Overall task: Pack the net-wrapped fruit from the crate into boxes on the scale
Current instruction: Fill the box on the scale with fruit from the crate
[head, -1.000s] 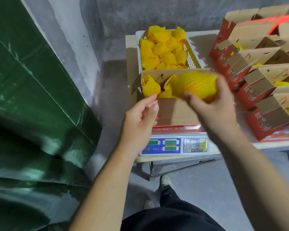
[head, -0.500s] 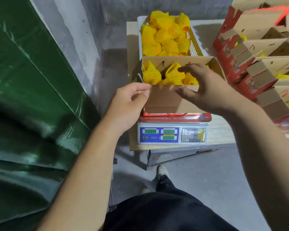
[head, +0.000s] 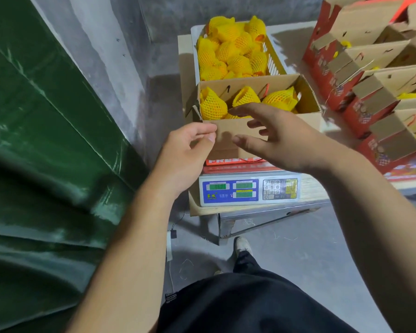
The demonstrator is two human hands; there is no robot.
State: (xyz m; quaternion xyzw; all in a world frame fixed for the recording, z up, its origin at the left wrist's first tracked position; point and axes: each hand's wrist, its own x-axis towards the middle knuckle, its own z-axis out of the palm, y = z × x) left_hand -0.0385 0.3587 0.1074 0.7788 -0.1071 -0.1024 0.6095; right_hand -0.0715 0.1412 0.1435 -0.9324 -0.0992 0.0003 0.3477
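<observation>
While left hand [head: 187, 150] pinches near flap of box [head: 308, 97] on scale [head: 250, 192], right hand [head: 281, 138] hovers empty, fingers spread. Net-wrapped fruit [head: 213, 105] inside box; more in crate [head: 273, 61] at 12 o'clock. Risk: flap tug shifts box, skews reading.

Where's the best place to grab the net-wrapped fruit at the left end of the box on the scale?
Probably from straight above, around the net-wrapped fruit at its rounded lower body. It sits upright against the box's left wall, with the net's loose tip pointing up, so the sides are blocked and the tip alone would likely stretch. The right hand, open just beside it, seems better placed; the left hand is pinching the front flap.
</observation>
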